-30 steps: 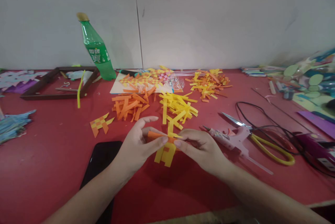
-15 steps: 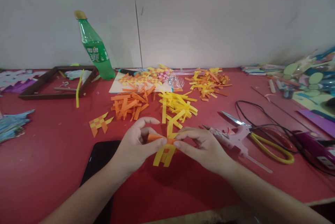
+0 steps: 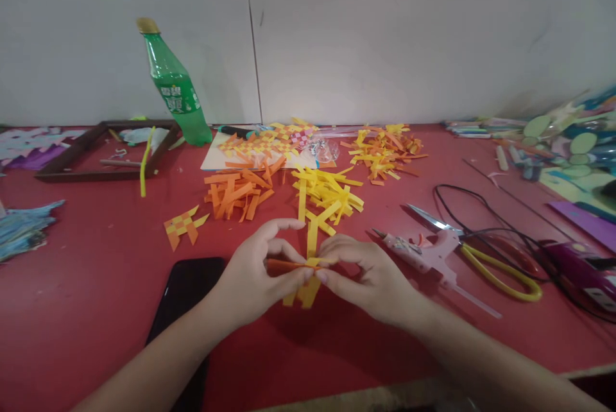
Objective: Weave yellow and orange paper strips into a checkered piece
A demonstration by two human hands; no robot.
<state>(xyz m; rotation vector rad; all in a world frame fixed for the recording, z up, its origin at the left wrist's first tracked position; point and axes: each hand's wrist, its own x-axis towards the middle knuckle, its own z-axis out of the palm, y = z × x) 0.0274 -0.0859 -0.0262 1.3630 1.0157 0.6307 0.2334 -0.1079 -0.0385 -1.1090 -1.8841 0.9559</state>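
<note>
Between my two hands, just above the red table, is a small weave of orange and yellow paper strips point(image 3: 308, 296). My left hand point(image 3: 262, 271) pinches its orange strip point(image 3: 283, 264) between thumb and fingers. From the other side my right hand point(image 3: 363, 274) grips the weave, thumb and forefinger closed, its fingertips almost touching the left thumb. Yellow ends hang below the fingers. Beyond them lie a pile of yellow strips point(image 3: 332, 194) and a pile of orange strips point(image 3: 238, 194). A finished woven paper fish point(image 3: 184, 226) rests to the left.
A black phone point(image 3: 185, 296) lies by my left forearm. At right are a pink glue gun point(image 3: 423, 255), yellow-handled scissors point(image 3: 500, 271) and a black cable point(image 3: 474, 232). Farther back stand a green bottle point(image 3: 176, 91) and a brown frame point(image 3: 62, 165); more woven pieces point(image 3: 274, 140) lie behind the piles.
The orange strip has turned from showing its broad face to nearly edge-on, and the weave has tilted between my fingers. Both hands have drawn slightly closer together.
</note>
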